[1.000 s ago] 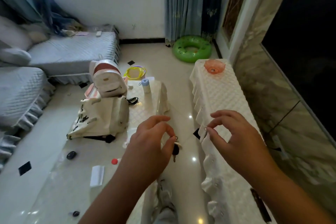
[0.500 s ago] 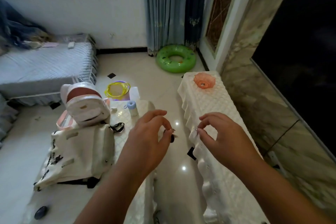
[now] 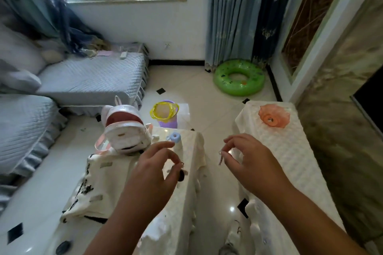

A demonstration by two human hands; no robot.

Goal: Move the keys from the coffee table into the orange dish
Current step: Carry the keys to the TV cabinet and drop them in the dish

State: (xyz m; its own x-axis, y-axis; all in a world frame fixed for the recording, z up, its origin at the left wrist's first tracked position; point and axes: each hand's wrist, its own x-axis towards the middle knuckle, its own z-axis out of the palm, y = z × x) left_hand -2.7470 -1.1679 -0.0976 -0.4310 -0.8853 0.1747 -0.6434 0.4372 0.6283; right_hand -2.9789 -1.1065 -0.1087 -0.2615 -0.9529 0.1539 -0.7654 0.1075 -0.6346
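The orange dish (image 3: 274, 118) sits at the far end of a white-covered cabinet (image 3: 294, 161) on the right. My left hand (image 3: 154, 174) pinches a key with a black head (image 3: 181, 174) over the cloth-covered coffee table (image 3: 178, 198). My right hand (image 3: 246, 161) pinches a small silver key on a ring (image 3: 220, 156) in the gap between table and cabinet, well short of the dish. A small ring-like item lies inside the dish.
A white bunny backpack (image 3: 124, 130), a cream tote bag (image 3: 97, 186) and a blue-capped bottle (image 3: 175, 137) crowd the coffee table. A purple bin with yellow rim (image 3: 165, 114) and a green swim ring (image 3: 239, 77) sit on the floor. Sofas line the left.
The view has moved forward toward the dish, which now looks nearer. Both hands keep their pinch and have risen and spread slightly apart.
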